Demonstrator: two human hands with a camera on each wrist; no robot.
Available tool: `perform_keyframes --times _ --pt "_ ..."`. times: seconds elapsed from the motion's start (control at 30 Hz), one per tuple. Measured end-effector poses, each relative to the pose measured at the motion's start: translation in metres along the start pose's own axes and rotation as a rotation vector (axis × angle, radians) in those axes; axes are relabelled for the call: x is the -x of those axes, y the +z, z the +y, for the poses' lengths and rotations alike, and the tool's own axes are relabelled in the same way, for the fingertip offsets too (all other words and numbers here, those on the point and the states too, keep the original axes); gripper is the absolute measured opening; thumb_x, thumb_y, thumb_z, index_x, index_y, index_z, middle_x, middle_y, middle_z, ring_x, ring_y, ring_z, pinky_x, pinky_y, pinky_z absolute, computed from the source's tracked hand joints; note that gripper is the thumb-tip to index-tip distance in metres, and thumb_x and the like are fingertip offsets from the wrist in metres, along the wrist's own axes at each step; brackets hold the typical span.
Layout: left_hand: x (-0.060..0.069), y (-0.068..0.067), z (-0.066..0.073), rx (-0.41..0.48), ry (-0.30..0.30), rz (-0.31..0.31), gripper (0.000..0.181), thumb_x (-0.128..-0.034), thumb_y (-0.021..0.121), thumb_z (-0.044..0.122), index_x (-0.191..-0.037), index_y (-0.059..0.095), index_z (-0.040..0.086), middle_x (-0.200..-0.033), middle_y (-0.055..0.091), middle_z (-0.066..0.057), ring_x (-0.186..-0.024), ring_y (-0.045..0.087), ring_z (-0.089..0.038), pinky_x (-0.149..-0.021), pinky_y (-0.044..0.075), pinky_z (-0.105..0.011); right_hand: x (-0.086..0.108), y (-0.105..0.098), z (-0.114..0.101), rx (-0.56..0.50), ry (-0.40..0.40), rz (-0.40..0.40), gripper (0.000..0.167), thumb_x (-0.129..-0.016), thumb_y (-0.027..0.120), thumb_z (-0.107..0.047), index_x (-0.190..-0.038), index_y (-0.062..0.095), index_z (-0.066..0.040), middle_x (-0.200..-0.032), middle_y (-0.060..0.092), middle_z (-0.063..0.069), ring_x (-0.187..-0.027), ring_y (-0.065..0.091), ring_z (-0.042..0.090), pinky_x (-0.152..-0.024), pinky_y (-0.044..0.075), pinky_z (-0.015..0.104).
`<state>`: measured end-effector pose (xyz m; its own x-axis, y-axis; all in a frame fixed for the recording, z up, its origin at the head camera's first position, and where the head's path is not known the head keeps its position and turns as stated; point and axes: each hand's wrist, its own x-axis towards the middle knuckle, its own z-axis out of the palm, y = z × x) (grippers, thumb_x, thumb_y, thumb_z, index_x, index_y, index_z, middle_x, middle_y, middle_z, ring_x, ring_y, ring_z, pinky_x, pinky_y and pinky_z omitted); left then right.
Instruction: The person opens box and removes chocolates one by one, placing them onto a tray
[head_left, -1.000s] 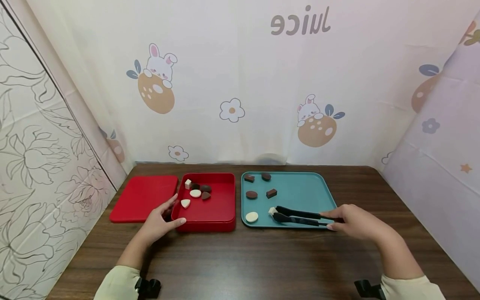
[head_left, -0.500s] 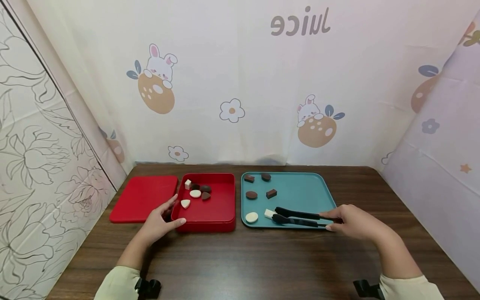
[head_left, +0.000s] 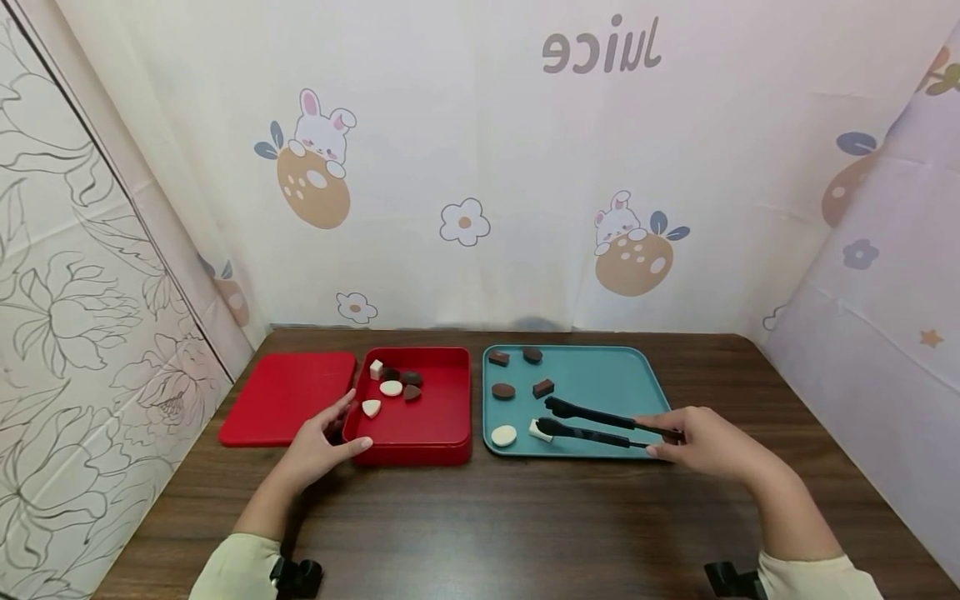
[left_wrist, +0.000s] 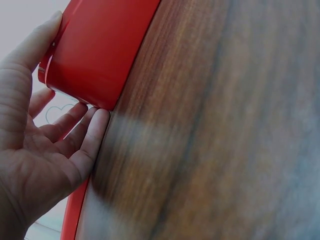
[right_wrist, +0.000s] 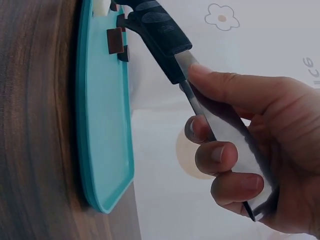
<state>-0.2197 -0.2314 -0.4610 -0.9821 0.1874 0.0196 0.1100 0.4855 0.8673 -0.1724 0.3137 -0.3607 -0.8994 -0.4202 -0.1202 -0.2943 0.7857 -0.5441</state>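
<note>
In the head view my left hand [head_left: 315,446] holds the near left corner of a red box [head_left: 435,417], thumb on the front wall and fingertips against the side. My right hand [head_left: 705,442] grips a pair of black-tipped metal tongs [head_left: 592,414] by the handle end. The tong arms are spread apart over a teal tray [head_left: 607,375]. A white block-shaped piece [head_left: 535,429] lies on the tray, partly covered by the nearer tong tip. A round white piece [head_left: 503,435] sits left of it.
Dark brown pieces, such as a small chocolate-like block [head_left: 543,388], lie on the tray's left half. Several white and brown pieces, including a white oval [head_left: 391,388], are inside the box. A red lid [head_left: 288,398] lies left of it on the wooden table [head_left: 487,533].
The tongs have spread apart, and their tips have shifted slightly. The white block, between the tips at first, now lies partly under the nearer tip. My left hand keeps its place.
</note>
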Motion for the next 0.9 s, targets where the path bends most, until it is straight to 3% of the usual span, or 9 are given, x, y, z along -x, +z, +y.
perform_keyframes --times 0.23,0.43,0.5,0.6,0.73,0.9 --pt "-0.001 0.001 -0.001 -0.009 0.010 0.009 0.087 -0.0834 0.078 0.032 -0.154 0.031 0.012 -0.146 0.043 -0.020 -0.124 0.047 -0.036 -0.100 0.042 -0.053 -0.002 0.002 0.000 -0.038 -0.048 0.032 0.052 -0.091 0.070 -0.030 -0.135 0.059 -0.005 -0.100 0.068 0.001 -0.055 0.040 0.006 -0.050 0.041 0.026" --pt "0.000 0.001 -0.001 -0.005 0.009 0.011 0.087 -0.0836 0.078 0.031 -0.154 0.031 0.011 -0.145 0.044 -0.020 -0.125 0.047 -0.036 -0.100 0.041 -0.053 -0.005 0.003 -0.002 -0.080 -0.073 0.035 0.052 -0.091 0.069 -0.033 -0.135 0.059 -0.006 -0.117 0.066 0.012 -0.057 0.043 0.007 -0.052 0.043 0.026" --pt "0.000 0.001 -0.001 -0.004 0.009 0.011 0.087 -0.0833 0.078 0.031 -0.154 0.031 0.011 -0.145 0.044 -0.020 -0.125 0.047 -0.036 -0.101 0.041 -0.053 -0.006 0.003 -0.003 -0.080 -0.082 0.041 0.052 -0.091 0.069 -0.033 -0.135 0.059 -0.006 -0.116 0.066 0.011 -0.058 0.044 0.008 -0.052 0.043 0.026" --pt "0.000 0.001 0.000 -0.005 0.010 0.011 0.087 -0.0833 0.078 0.032 -0.154 0.031 0.012 -0.145 0.044 -0.020 -0.125 0.047 -0.036 -0.100 0.041 -0.053 -0.009 0.004 -0.004 -0.074 -0.100 0.052 0.050 -0.092 0.068 -0.032 -0.135 0.059 -0.007 -0.097 0.067 0.003 -0.057 0.043 0.007 -0.051 0.042 0.026" --pt "0.000 0.001 0.000 -0.008 0.010 0.012 0.087 -0.0834 0.078 0.032 -0.154 0.031 0.012 -0.146 0.044 -0.020 -0.124 0.047 -0.037 -0.100 0.041 -0.053 -0.014 0.006 -0.006 -0.071 -0.127 0.070 0.049 -0.093 0.068 -0.031 -0.135 0.060 -0.008 -0.071 0.051 -0.005 -0.055 0.039 0.005 -0.049 0.039 0.025" --pt "0.000 0.001 0.000 -0.014 0.012 0.012 0.088 -0.0832 0.078 0.032 -0.154 0.031 0.011 -0.145 0.044 -0.021 -0.123 0.048 -0.037 -0.100 0.042 -0.053 -0.020 0.010 -0.011 -0.060 -0.159 0.106 0.045 -0.093 0.068 -0.030 -0.132 0.062 -0.009 -0.068 0.047 -0.005 -0.054 0.038 0.005 -0.047 0.037 0.025"
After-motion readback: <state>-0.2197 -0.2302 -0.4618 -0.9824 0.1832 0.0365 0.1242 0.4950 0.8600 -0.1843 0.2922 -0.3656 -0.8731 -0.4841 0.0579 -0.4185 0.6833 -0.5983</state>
